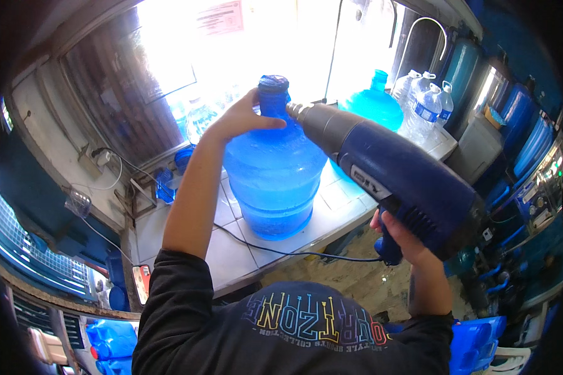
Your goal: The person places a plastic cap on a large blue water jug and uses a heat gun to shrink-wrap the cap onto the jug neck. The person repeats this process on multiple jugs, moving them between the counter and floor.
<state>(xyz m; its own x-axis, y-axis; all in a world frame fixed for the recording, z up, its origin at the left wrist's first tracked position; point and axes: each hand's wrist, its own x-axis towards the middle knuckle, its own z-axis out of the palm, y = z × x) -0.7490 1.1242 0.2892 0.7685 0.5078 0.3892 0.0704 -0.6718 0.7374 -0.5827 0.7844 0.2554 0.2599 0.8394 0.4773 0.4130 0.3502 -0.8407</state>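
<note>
A large blue water jug [277, 173] stands upright on the white tiled counter before me. Around the back and side of its neck, just below the capped mouth [273, 83], my left hand [246, 115] rests with the thumb across the front; the other fingers are partly hidden behind the neck. My right hand [401, 234] is closed on the handle of a dark blue heat gun [394, 173]. Its metal nozzle [300, 111] points left at the jug's neck, close to it; whether they touch cannot be told. A dark power cord [309, 254] runs from the handle across the counter.
Another blue jug [375, 105] and several clear bottles [424, 105] stand at the counter's right end. Tall tanks [462, 65] line the right wall. A plug sits in a wall outlet [94, 161] at left. Blue containers [474, 344] lie low at right.
</note>
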